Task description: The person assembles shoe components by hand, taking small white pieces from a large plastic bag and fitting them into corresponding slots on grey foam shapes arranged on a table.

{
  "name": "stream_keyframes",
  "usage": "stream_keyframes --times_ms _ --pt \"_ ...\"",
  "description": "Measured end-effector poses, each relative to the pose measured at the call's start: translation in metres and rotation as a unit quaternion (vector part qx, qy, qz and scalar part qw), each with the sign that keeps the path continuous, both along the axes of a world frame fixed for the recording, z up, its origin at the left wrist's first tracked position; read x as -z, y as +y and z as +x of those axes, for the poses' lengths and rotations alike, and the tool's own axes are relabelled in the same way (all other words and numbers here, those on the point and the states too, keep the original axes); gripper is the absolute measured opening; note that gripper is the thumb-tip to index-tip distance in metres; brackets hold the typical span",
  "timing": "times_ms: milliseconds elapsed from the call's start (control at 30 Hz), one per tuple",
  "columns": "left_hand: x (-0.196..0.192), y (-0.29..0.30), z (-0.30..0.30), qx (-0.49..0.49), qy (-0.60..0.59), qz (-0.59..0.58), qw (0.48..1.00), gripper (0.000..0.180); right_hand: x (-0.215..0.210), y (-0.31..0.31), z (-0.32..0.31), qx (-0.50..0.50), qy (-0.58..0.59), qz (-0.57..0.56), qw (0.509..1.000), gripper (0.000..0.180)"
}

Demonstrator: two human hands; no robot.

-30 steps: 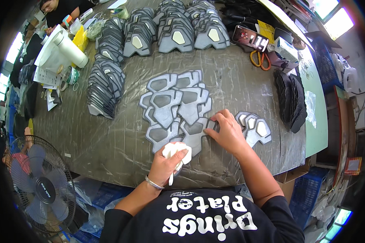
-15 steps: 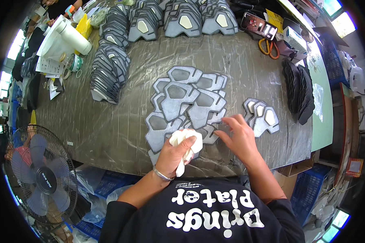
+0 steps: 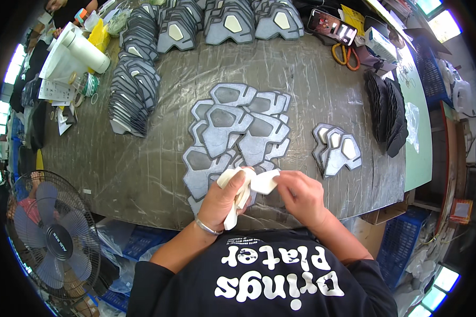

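My left hand [image 3: 223, 201] is closed round a bunch of white foam pads [image 3: 237, 203], its thumb pressed on top. Between the thumb and fingers of my right hand [image 3: 303, 198] is the edge of a single white pad [image 3: 265, 181], which touches or lies close against the bunch. Beyond both hands overlap several grey pads with recesses [image 3: 223, 129], their recesses bare. To the right sits a small pile of grey pads with white inserts [image 3: 344, 153]. Part of the grey pads nearest me is hidden behind my left hand.
Stacks of finished-looking grey pads [image 3: 230, 34] line the back and left of the table [image 3: 158, 174]. Orange-handled scissors [image 3: 346, 57] and a phone [image 3: 331, 26] lie at back right, above black pieces [image 3: 386, 113]. A white bottle [image 3: 88, 52] stands back left; a fan [image 3: 58, 235] is at left.
My right hand has come left to the bunch and taken hold of one white pad. My left hand keeps its grip. The whole view has shifted slightly.
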State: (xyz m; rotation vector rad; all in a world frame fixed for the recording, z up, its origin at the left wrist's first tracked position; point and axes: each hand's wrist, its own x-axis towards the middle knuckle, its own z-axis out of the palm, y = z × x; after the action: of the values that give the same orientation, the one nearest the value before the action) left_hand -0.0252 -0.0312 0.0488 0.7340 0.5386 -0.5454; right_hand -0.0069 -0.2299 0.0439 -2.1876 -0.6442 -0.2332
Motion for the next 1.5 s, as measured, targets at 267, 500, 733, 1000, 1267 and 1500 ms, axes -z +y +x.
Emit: stream_keyframes --times_ms 267,500,733,1000,1267,1500 --pt "0.008 0.009 -0.008 0.066 -0.107 0.230 0.965 0.021 -0.010 0.003 -0.011 0.020 0.493 0.352 0.795 0.017" --pt "0.016 0.014 0.007 0.059 -0.218 0.288 0.931 0.018 0.005 -0.011 0.016 0.057 0.530 0.192 0.824 0.014" --pt "0.015 0.053 0.048 -0.062 -0.248 0.430 0.866 0.018 0.006 -0.011 0.050 0.118 0.509 0.293 0.801 0.017" --pt "-0.002 0.080 0.003 0.109 -0.196 0.401 0.888 0.021 0.002 -0.013 0.002 0.072 0.560 0.308 0.766 0.015" --pt "0.013 0.045 -0.036 0.187 -0.320 0.460 0.807 0.022 0.044 0.016 0.024 0.072 0.435 0.312 0.842 0.019" --pt "0.007 0.050 -0.041 0.115 -0.350 0.553 0.747 0.024 0.012 -0.019 0.016 0.164 0.460 0.284 0.825 0.018"
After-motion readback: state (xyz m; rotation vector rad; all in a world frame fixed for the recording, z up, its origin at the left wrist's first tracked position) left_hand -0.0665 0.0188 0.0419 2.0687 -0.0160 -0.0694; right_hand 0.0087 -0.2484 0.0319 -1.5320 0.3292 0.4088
